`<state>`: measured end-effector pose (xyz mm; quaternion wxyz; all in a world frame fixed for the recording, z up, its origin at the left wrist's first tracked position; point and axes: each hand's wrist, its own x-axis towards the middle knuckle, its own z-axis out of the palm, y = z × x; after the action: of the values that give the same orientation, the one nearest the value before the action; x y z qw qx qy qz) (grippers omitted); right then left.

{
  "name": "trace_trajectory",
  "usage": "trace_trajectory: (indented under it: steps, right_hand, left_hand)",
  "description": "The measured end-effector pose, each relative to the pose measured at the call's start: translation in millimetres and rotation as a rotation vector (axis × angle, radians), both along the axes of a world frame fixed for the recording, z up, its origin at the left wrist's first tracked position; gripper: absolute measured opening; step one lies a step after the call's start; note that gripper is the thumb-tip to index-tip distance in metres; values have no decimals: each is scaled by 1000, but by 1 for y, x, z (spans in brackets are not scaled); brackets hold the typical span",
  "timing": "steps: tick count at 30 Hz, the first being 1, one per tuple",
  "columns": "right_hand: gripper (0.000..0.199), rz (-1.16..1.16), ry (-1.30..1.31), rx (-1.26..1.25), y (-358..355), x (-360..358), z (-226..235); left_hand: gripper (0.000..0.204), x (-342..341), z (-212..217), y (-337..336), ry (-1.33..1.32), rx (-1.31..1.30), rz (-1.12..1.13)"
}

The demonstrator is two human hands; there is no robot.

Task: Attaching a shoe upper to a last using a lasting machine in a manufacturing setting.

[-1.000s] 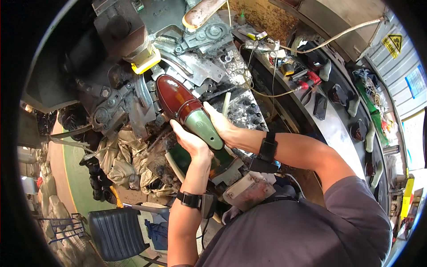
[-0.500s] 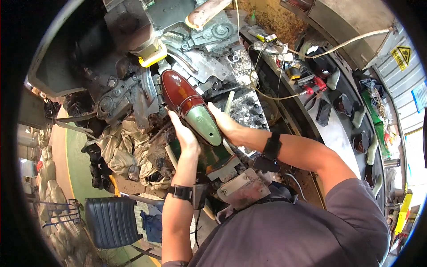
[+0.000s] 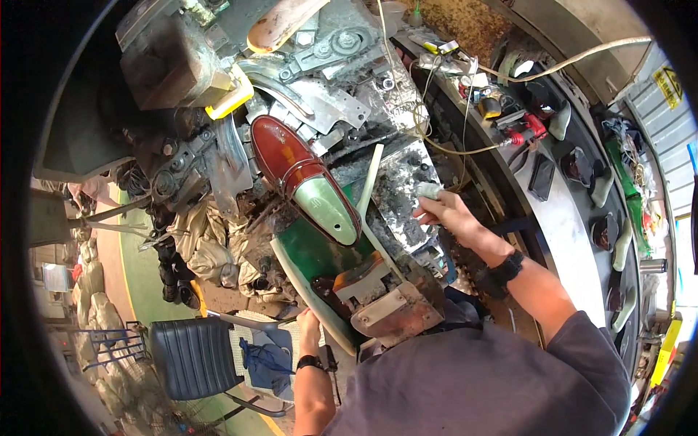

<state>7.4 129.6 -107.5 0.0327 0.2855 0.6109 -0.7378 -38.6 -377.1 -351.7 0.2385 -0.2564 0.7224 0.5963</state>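
A brown-red leather loafer (image 3: pixel 280 152) on a pale green shoe last (image 3: pixel 320 203) sits in a metal machine, toe pointing away and heel toward me. Neither hand touches it. My right hand (image 3: pixel 454 216) is to the right of it, above the dirty machine top, fingers bent together. At its fingertips shows a small pale piece (image 3: pixel 429 190), whose kind I cannot make out. My left hand (image 3: pixel 309 328) is low at the outer left side of the green, cream-edged tray (image 3: pixel 291 254); its fingers are largely hidden.
A yellow-edged machine block (image 3: pixel 231 93) hangs beyond the loafer's toe. A pale rod (image 3: pixel 371 174) stands right of the heel. On the right, a belt carries several dark shoe uppers (image 3: pixel 574 163) on lasts, near a red tool (image 3: pixel 527 131). A black chair (image 3: pixel 193 356) stands at left.
Both hands have let go of the loafer, which stays in the machine. My left hand has dropped toward the tray's near left side; my right hand has moved right. The view has shifted slightly.
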Motion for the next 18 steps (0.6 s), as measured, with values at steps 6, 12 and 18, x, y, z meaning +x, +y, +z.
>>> trace_trajectory:
  steps: [6, 12, 18]
  right_hand:
    - [37, 33, 72, 19, -8, -15, -11]
    - [25, 31, 187, 62, -10, -23, -8]
    - [20, -224, 266, 212, -6, 10, 19]
  left_hand:
    - [29, -24, 101, 53, 1026, -970, -250]
    - [14, -26, 162, 143, 773, -1246, -1271]
    - [33, -35, 164, 167, 702, -689, -1184]
